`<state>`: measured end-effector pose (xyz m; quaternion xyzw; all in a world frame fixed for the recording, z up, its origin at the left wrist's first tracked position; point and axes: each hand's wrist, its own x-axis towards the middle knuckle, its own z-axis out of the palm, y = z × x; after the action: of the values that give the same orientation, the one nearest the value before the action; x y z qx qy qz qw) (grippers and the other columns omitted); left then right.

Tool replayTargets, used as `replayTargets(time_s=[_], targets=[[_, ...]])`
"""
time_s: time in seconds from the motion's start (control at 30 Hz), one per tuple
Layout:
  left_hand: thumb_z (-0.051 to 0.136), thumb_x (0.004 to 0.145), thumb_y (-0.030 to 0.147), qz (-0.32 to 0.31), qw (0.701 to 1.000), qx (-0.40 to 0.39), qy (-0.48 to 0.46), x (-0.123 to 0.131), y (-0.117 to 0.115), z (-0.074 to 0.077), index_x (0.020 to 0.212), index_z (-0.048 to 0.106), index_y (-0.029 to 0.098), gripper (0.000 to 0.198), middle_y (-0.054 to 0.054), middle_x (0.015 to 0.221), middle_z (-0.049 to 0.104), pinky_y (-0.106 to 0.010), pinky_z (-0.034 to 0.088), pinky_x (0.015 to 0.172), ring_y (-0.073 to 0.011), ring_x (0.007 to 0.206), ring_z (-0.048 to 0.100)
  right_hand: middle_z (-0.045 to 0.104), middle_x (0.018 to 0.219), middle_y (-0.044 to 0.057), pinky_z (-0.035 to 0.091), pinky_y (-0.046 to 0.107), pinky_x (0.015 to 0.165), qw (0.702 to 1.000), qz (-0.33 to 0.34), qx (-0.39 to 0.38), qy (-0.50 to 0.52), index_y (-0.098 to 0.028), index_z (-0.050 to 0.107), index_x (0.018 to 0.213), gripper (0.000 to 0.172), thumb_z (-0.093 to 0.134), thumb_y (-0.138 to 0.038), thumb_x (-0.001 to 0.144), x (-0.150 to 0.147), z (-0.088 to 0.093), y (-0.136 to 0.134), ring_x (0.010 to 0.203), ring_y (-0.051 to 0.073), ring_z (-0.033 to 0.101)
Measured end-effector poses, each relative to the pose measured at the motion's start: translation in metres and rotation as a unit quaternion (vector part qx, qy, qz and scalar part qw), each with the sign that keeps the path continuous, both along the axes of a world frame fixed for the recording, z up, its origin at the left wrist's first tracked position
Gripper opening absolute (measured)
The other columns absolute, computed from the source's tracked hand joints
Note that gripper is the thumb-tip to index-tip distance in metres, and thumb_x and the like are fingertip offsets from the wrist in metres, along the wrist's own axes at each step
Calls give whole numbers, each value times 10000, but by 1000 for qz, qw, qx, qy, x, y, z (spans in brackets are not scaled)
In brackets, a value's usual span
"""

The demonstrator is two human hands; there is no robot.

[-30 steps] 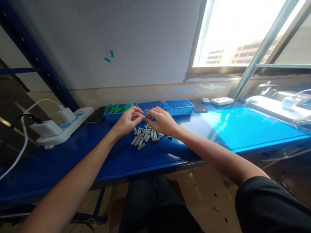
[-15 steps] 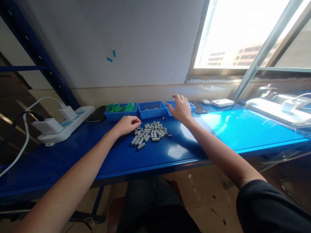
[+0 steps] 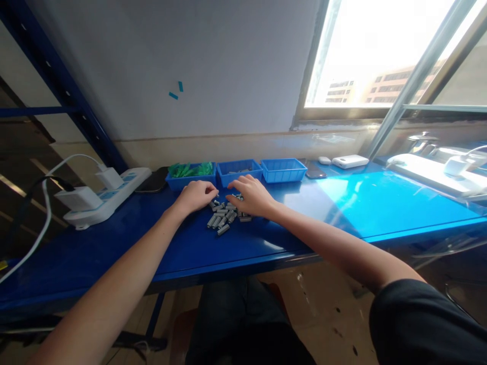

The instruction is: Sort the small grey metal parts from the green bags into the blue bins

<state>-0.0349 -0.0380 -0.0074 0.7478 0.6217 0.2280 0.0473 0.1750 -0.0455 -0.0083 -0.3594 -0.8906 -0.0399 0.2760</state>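
A heap of small grey metal pieces lies on the blue table (image 3: 182,253), with short cylindrical spacers (image 3: 223,229) at its near side and smaller bits behind them. At the heap's left edge is my left hand (image 3: 196,196), thumb and forefinger pinched together; what is between them, if anything, is too small to make out. My right hand (image 3: 253,196) hovers over the heap's right part and hides much of it, its thumb and fingers apart. Behind my hands stand a blue bin of green pieces (image 3: 192,170), a middle blue bin (image 3: 228,178) with some small grey parts, and a right blue bin (image 3: 283,175).
On the left lie a white power strip (image 3: 110,200) with chargers and a dark phone (image 3: 154,181). A second phone (image 3: 315,170), a small white case (image 3: 324,160) and a white power bank (image 3: 350,161) lie at the back right. Sunlight falls across the table's right side.
My right hand has come from above the right bin down and left to the metal heap, uncovering that bin. My left hand stays pinched in nearly the same place.
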Motion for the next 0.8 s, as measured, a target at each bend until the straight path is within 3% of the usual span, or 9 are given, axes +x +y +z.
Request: replayTargets(time_s=[0.1, 0.23, 0.4, 0.5, 0.63, 0.73, 0.8], targets=[[525, 760, 433, -6, 994, 34, -107, 11, -8, 8, 747, 691, 181, 303, -60, 769, 719, -289, 439, 680, -216, 728, 638, 654, 985, 77, 390, 342, 832, 999, -6, 17, 34, -182, 623, 1091, 324, 566, -421, 880, 1, 4, 1, 953, 228, 531], [562, 772, 449, -77, 965, 58, -245, 33, -20, 15, 787, 651, 150, 313, -61, 787, 704, -284, 476, 710, -197, 744, 637, 650, 935, 70, 386, 320, 791, 996, -20, 55, 65, -180, 635, 992, 252, 533, -393, 900, 0, 3, -1, 899, 212, 540], [599, 769, 496, -121, 938, 37, -322, 42, -26, 19, 853, 631, 135, 372, -73, 814, 704, -305, 506, 754, -203, 778, 650, 625, 896, 71, 394, 318, 789, 991, -14, 98, 91, -183, 637, 917, 206, 456, -282, 915, 0, 5, -3, 852, 201, 529], [584, 770, 518, -127, 959, 8, -253, 29, -23, 21, 910, 665, 150, 402, -74, 873, 719, -310, 502, 779, -215, 829, 656, 606, 863, 70, 406, 338, 791, 985, -31, 118, 119, -199, 637, 867, 225, 436, -289, 913, 9, 21, 0, 846, 204, 522], [634, 687, 481, -60, 995, -77, -19, 5, -16, 20, 869, 726, 232, 321, -37, 862, 735, -296, 479, 736, -236, 829, 659, 586, 926, 91, 400, 426, 858, 958, -144, 163, 185, -207, 632, 942, 279, 376, -318, 923, 46, 41, 24, 946, 241, 508], [613, 675, 456, -32, 992, -106, 60, -3, -12, 18, 822, 743, 266, 273, -24, 883, 742, -283, 463, 702, -244, 835, 658, 581, 1034, 148, 358, 522, 887, 934, -289, 134, 159, -160, 606, 1052, 302, 419, -336, 893, 80, 37, 53, 1079, 326, 457], [577, 699, 439, -34, 991, -109, 63, -3, -11, 16, 815, 743, 266, 267, -21, 883, 744, -270, 454, 674, -238, 831, 658, 567, 1112, 192, 361, 535, 872, 931, -338, 81, 114, -117, 580, 1122, 375, 498, -367, 854, 93, 29, 65, 1097, 361, 446]])
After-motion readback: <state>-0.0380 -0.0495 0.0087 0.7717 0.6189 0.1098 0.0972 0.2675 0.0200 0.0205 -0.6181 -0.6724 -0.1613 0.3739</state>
